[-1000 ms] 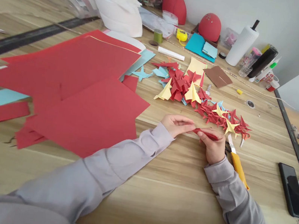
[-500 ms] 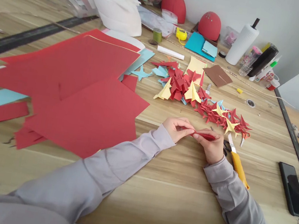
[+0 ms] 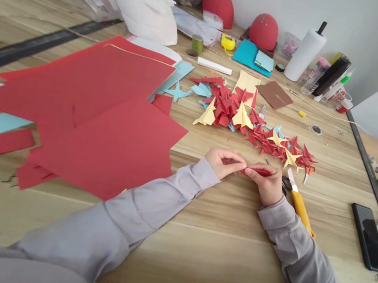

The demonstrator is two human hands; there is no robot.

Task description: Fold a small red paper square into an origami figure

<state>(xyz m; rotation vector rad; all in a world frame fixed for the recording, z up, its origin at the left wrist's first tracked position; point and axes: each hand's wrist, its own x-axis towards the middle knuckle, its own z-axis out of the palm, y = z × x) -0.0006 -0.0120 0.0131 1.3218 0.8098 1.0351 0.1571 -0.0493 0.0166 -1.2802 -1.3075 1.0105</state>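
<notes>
Left hand (image 3: 224, 163), right hand (image 3: 265, 186) pinch red paper strip (image 3: 258, 171) (folded, probably).

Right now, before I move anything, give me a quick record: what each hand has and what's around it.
left hand: pinching folded red paper
right hand: pinching the same paper
nearest: scissors, yellow cutter
ahead: folded paper shapes in red, yellow and blue
rest: red sheets, phone, wooden table
</notes>
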